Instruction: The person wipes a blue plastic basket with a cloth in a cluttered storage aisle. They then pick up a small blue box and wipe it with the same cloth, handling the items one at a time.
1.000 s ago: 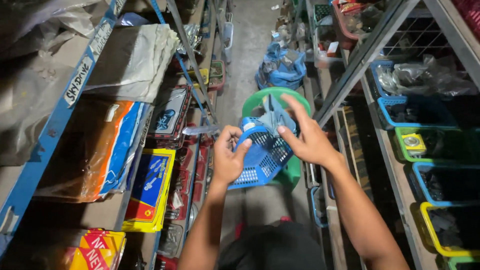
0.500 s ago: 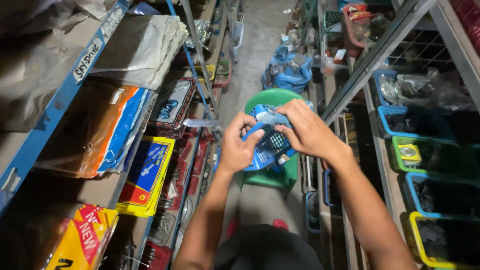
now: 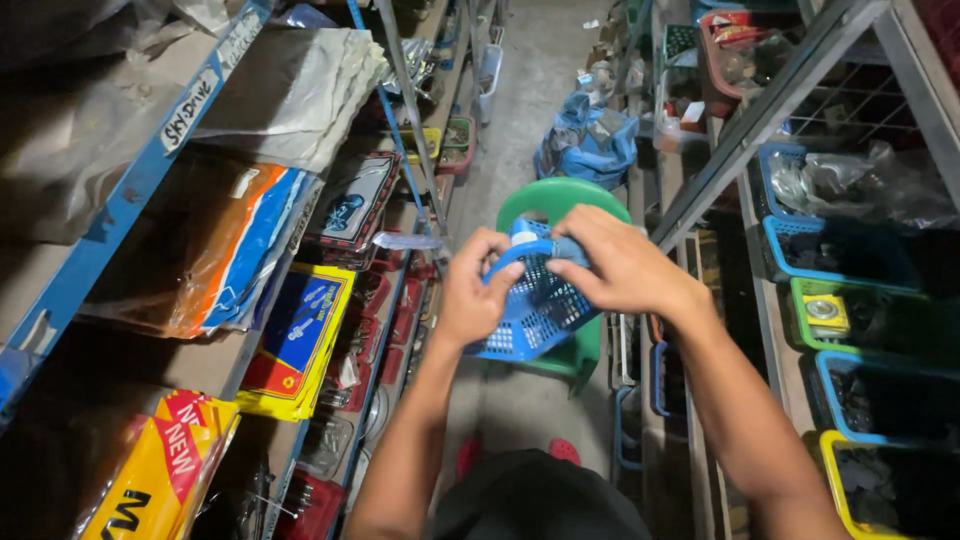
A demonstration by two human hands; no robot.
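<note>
Hands clamped on blue mesh basket (image 3: 535, 305) — left hand (image 3: 472, 295) at its rim, right hand (image 3: 625, 270) over the top. Basket was held mid-aisle above green plastic stool (image 3: 560, 200), between the shelving racks (image 3: 140, 190).

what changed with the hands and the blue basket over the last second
The right hand slid from the far side of the blue basket to lie across its top, fingers reaching toward the left hand. The basket tipped, its mesh inside now facing the camera. The left hand kept its grip on the near rim. The green stool below and the shelf bins stayed put.
</note>
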